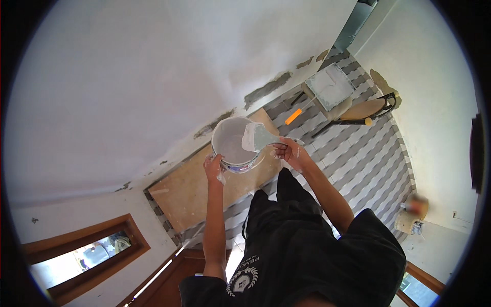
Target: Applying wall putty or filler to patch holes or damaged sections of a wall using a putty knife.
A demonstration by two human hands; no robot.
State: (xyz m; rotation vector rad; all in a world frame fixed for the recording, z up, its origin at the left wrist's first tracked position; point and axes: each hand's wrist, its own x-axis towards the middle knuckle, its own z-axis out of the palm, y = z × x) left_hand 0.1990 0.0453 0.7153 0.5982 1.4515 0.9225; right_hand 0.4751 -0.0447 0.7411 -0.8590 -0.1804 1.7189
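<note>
My left hand [215, 168] is closed on the near left rim of a round white bucket [223, 137], its fingers over the edge. Pale, whitish material coats the inside of the bucket. In my right hand [292, 153] is the handle of a wide, grey-green putty knife [265, 136], held over the bucket's right side. White filler [248, 137] is spread along the blade's left end. Whitish smears mark both of my hands.
Below the bucket lies a tan board [189, 202] along the patched white wall [128, 92]. A chair [365, 109] stands at right, beside a whitish paint tray [331, 84] and an orange-handled tool [293, 116]. Grey-and-white tiles [358, 169] cover the floor.
</note>
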